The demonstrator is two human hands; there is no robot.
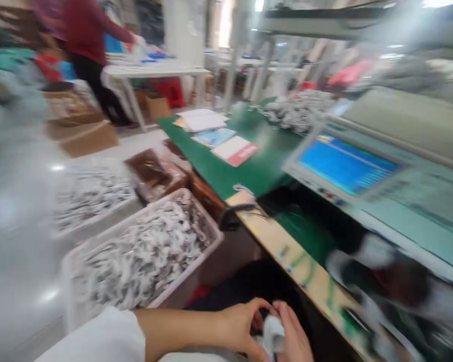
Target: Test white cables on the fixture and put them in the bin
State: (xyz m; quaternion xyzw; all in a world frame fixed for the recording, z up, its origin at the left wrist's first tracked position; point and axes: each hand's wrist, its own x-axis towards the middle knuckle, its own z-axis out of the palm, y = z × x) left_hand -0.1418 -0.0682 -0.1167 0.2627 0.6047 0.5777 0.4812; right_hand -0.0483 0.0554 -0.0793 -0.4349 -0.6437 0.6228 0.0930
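My left hand (245,324) and my right hand (292,334) meet at the bottom of the head view, low in front of my body. Between them is a small white coiled item (273,334), with the fingers of both hands curled round it. Something dark shows beside it, too blurred to name. To the left stands a white bin (211,240) piled with white coiled cables (147,251). A wooden board (279,241) with green marks runs along the table edge to the right of my hands.
A machine with a blue screen (347,163) stands at the right. Papers (236,151) and a white cable pile (300,110) lie on the green table (219,173). Another cable bin (94,221) and cardboard boxes (88,136) are on the floor. A person (85,35) stands by a white table.
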